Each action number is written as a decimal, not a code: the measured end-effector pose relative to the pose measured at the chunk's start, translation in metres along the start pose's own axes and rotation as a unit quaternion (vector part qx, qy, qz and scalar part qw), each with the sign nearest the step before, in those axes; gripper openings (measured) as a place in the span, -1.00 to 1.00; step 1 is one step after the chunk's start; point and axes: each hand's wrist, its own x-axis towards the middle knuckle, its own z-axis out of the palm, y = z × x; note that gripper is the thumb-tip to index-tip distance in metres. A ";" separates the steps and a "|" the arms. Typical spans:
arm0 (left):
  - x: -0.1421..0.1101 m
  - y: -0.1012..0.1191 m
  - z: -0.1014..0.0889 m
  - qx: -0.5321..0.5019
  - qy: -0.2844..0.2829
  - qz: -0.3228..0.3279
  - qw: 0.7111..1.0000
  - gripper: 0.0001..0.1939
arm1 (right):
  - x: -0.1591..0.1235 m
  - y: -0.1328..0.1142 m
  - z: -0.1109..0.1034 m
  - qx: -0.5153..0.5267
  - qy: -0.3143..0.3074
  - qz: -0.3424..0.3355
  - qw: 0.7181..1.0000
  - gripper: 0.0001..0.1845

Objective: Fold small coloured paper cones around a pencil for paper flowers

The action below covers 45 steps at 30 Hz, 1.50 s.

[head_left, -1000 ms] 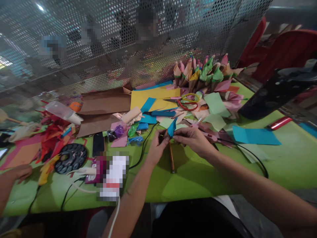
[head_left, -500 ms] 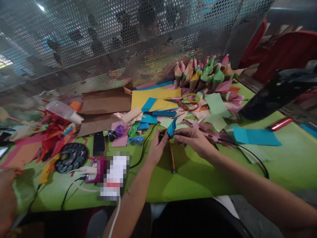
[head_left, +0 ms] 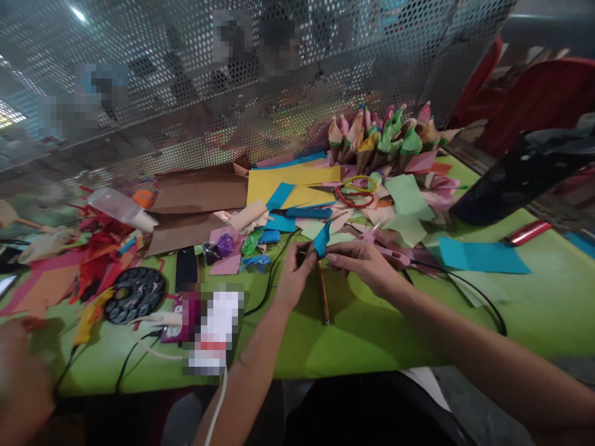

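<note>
Both hands meet over the green table (head_left: 372, 334), pinching a small folded blue paper piece (head_left: 322, 239) between them. My left hand (head_left: 294, 272) grips its lower left side with curled fingers. My right hand (head_left: 367, 263) holds it from the right, fingers pressed together. A brown pencil (head_left: 322, 296) lies on the table just below the hands. A black cable (head_left: 267, 279) runs past my left wrist.
Coloured paper sheets (head_left: 288, 183), scissors (head_left: 353, 192), a blue knife (head_left: 304, 212) and a cluster of paper cones (head_left: 381, 139) lie behind the hands. A black phone (head_left: 186, 268) and round palette (head_left: 134, 296) sit left. Another person's hand (head_left: 23, 378) shows at bottom left. A perforated metal screen (head_left: 186, 93) backs the table.
My hands stay nearly still on the blue paper. The other person's hand at the left edge has dropped lower and nearer the camera.
</note>
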 end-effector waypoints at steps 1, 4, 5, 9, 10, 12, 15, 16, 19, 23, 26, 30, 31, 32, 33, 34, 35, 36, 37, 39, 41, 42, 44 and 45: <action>0.000 0.000 0.000 -0.007 -0.003 0.002 1.000 -0.58 | 0.000 0.000 0.000 0.007 0.007 -0.002 1.000 -0.60; 0.000 0.001 0.001 -0.022 -0.003 0.002 1.000 -0.57 | -0.001 -0.001 0.002 0.031 0.027 -0.001 0.999 -0.62; 0.000 0.002 0.002 -0.026 -0.001 0.000 1.000 -0.56 | -0.001 0.000 0.002 0.036 0.029 0.000 0.999 -0.62; -0.001 0.006 0.002 -0.048 0.000 -0.007 0.999 -0.56 | -0.001 0.002 0.003 0.029 0.021 0.000 0.999 -0.60; -0.002 0.007 0.002 -0.051 0.001 -0.008 0.999 -0.56 | 0.000 0.003 0.003 0.022 0.018 -0.003 1.000 -0.59; -0.002 0.007 0.003 -0.052 0.004 -0.009 0.999 -0.58 | 0.000 0.004 0.002 0.003 0.012 -0.015 1.000 -0.58; -0.002 0.005 0.004 -0.067 0.011 -0.014 0.998 -0.60 | 0.000 0.006 0.002 -0.026 0.013 -0.050 0.998 -0.63; -0.002 0.005 0.005 -0.077 0.015 -0.018 0.997 -0.62 | 0.000 0.006 0.003 -0.031 0.013 -0.060 0.998 -0.66; -0.001 0.005 0.006 -0.116 0.026 -0.040 0.992 -0.65 | -0.001 0.009 0.003 -0.036 0.005 -0.072 0.997 -0.71; 0.000 0.007 0.007 -0.157 0.045 -0.071 0.984 -0.66 | -0.001 0.011 0.003 -0.045 -0.003 -0.068 0.997 -0.73; 0.001 0.009 0.007 -0.161 0.053 -0.077 0.982 -0.67 | -0.001 0.010 0.003 -0.055 -0.010 -0.067 0.996 -0.73; 0.000 0.011 0.008 -0.155 0.052 -0.072 0.984 -0.65 | -0.002 0.008 0.003 -0.054 -0.007 -0.065 0.996 -0.73; 0.000 0.011 0.008 -0.156 0.048 -0.069 0.984 -0.65 | -0.002 0.008 0.003 -0.053 0.000 -0.067 0.996 -0.72; 0.000 0.012 0.008 -0.158 0.044 -0.064 0.984 -0.64 | -0.002 0.007 0.003 -0.053 0.008 -0.070 0.996 -0.72; 0.000 0.012 0.008 -0.162 0.039 -0.059 0.984 -0.64 | -0.002 0.006 0.003 -0.053 0.018 -0.073 0.996 -0.72; 0.000 0.012 0.008 -0.165 0.035 -0.055 0.984 -0.62 | -0.002 0.006 0.003 -0.052 0.027 -0.076 0.995 -0.73; 0.000 0.012 0.008 -0.167 0.032 -0.051 0.984 -0.61 | -0.002 0.006 0.003 -0.050 0.032 -0.077 0.995 -0.73; 0.000 0.012 0.008 -0.168 0.031 -0.048 0.984 -0.60 | -0.002 0.006 0.003 -0.045 0.031 -0.075 0.996 -0.73; 0.001 0.012 0.008 -0.168 0.031 -0.046 0.984 -0.59 | -0.001 0.006 0.003 -0.040 0.026 -0.072 0.996 -0.72; 0.001 0.011 0.008 -0.172 0.033 -0.052 0.983 -0.59 | -0.001 0.006 0.003 -0.033 0.009 -0.065 0.997 -0.71; 0.001 0.011 0.008 -0.191 0.035 -0.069 0.978 -0.60 | -0.001 0.007 0.004 -0.045 0.010 -0.076 0.996 -0.73; 0.001 0.012 0.009 -0.208 0.038 -0.082 0.974 -0.60 | -0.002 0.006 0.004 -0.063 0.025 -0.092 0.993 -0.76; 0.001 0.012 0.009 -0.248 0.047 -0.115 0.961 -0.59 | -0.004 0.005 0.005 -0.121 0.072 -0.139 0.980 -0.82; 0.002 0.012 0.010 -0.267 0.056 -0.134 0.953 -0.59 | -0.006 0.004 0.006 -0.151 0.092 -0.162 0.971 -0.85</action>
